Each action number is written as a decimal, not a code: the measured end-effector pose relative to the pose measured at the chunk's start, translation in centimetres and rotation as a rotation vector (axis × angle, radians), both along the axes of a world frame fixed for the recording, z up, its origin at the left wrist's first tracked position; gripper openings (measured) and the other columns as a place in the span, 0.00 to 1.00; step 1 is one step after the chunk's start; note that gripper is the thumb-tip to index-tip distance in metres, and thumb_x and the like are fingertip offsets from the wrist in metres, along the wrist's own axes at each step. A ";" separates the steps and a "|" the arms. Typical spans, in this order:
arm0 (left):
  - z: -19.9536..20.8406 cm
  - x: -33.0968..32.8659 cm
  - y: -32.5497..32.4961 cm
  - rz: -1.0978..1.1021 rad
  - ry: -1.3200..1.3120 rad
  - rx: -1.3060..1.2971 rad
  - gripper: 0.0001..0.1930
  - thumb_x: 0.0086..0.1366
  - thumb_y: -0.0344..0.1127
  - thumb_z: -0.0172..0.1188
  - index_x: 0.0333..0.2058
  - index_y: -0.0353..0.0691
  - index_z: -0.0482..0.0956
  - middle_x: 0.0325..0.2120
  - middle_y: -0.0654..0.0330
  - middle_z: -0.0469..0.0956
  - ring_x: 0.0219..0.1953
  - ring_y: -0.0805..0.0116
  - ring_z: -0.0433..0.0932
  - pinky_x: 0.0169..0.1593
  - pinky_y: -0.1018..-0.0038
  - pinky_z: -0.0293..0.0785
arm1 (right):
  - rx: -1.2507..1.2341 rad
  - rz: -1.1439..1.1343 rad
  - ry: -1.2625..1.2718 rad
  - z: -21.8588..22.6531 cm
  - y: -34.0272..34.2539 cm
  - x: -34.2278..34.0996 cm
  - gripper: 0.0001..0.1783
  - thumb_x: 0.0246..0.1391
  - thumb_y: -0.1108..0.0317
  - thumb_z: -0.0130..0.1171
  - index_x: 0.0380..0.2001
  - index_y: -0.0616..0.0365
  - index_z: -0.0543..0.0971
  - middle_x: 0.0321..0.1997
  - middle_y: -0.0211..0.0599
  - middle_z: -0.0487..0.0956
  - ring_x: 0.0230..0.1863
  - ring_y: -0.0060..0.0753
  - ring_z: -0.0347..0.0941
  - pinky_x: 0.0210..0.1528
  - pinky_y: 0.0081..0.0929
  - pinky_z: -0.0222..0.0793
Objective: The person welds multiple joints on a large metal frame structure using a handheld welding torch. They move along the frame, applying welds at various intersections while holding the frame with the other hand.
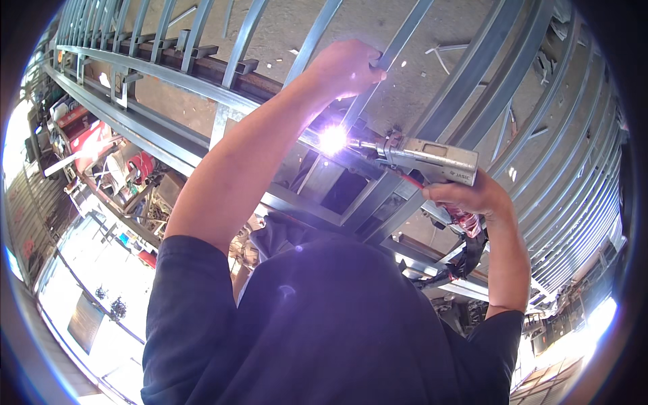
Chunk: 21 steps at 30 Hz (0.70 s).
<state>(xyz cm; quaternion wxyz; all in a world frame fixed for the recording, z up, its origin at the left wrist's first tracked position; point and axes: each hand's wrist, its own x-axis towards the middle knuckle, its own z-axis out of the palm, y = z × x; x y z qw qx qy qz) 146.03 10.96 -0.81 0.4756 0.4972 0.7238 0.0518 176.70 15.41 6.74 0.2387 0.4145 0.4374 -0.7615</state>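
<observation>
My right hand is wrapped around the grip of a silver, boxy welding gun. A glaring white-violet arc burns at its tip, where an upright meets the rail; the glare hides the joint itself. Beyond the arc, my left hand is closed, thumb and forefinger against a square steel bar. Its other fingers are partly hidden. This bar is one of several parallel uprights in a grey metal frame, joined to a long steel rail. A red cable runs beneath the gun.
More parallel steel bars curve away on the right. Below the rail lies a second long beam. Scraps of metal litter the concrete floor. At left are a red machine and heaped clutter. Black-wrapped cable hangs below my right hand.
</observation>
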 end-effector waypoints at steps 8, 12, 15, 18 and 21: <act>-0.2 0.0 0.1 -0.035 0.020 -0.010 0.25 0.67 0.47 0.68 0.59 0.41 0.83 0.45 0.49 0.89 0.46 0.52 0.89 0.53 0.61 0.82 | 0.049 0.007 0.068 -0.5 -0.1 0.3 0.37 0.51 0.62 0.78 0.63 0.60 0.77 0.44 0.35 0.85 0.40 0.25 0.80 0.41 0.27 0.80; -0.4 -0.1 0.0 -0.032 0.021 0.005 0.25 0.67 0.46 0.68 0.59 0.41 0.83 0.45 0.49 0.89 0.46 0.53 0.89 0.53 0.61 0.82 | 0.013 0.014 0.034 -0.7 -0.1 0.6 0.36 0.51 0.63 0.78 0.63 0.60 0.77 0.42 0.35 0.85 0.38 0.25 0.80 0.40 0.27 0.80; -0.7 -0.1 -0.1 -0.021 0.013 0.012 0.25 0.67 0.46 0.68 0.59 0.42 0.83 0.44 0.49 0.89 0.45 0.53 0.89 0.53 0.61 0.82 | 0.040 0.013 0.020 -0.4 -0.1 0.6 0.36 0.51 0.63 0.78 0.63 0.60 0.77 0.42 0.35 0.85 0.38 0.25 0.80 0.41 0.27 0.80; -0.6 -0.2 0.0 -0.061 0.018 0.005 0.24 0.68 0.46 0.68 0.59 0.42 0.83 0.45 0.49 0.89 0.45 0.53 0.89 0.52 0.62 0.82 | 0.014 -0.025 0.026 -0.3 -0.2 0.6 0.37 0.50 0.62 0.79 0.62 0.61 0.77 0.42 0.36 0.85 0.39 0.26 0.81 0.42 0.28 0.81; -0.1 -0.1 0.0 -0.028 0.003 0.008 0.25 0.68 0.46 0.68 0.59 0.42 0.83 0.46 0.49 0.88 0.45 0.52 0.89 0.52 0.62 0.82 | 0.018 0.000 -0.007 -0.2 -0.1 0.8 0.37 0.50 0.61 0.78 0.63 0.60 0.77 0.43 0.37 0.85 0.40 0.26 0.80 0.41 0.28 0.80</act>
